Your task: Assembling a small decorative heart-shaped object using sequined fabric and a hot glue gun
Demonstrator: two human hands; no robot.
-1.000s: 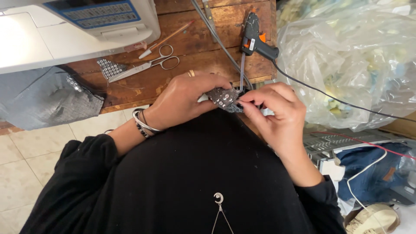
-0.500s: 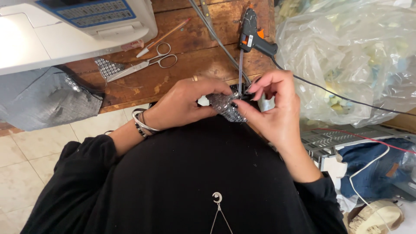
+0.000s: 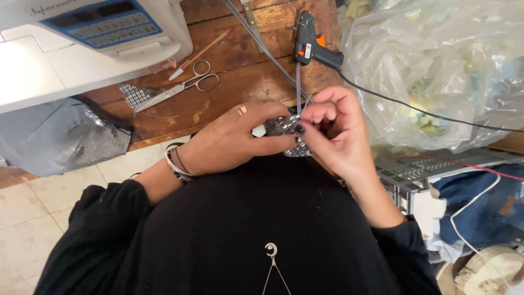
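A small piece of silver studded fabric (image 3: 285, 127) is held between both hands over the table's front edge. My left hand (image 3: 229, 142) grips it from the left, with a ring on one finger and bangles at the wrist. My right hand (image 3: 335, 131) pinches its right end with thumb and forefinger, fingers curled; dark nail polish shows. Part of the fabric is hidden under the fingers. Just beyond the hands lies a black and orange glue gun (image 3: 314, 46), nozzle end toward them.
A white sewing machine (image 3: 82, 38) stands at the back left of the wooden table (image 3: 240, 82). Scissors (image 3: 183, 87), a pencil (image 3: 201, 53) and a studded scrap (image 3: 135, 95) lie near it. A full clear plastic bag (image 3: 436, 71) sits right; grey fabric (image 3: 60, 139) hangs left.
My right hand has lifted and curled more tightly over the right end of the studded fabric. The left hand stays in place holding it.
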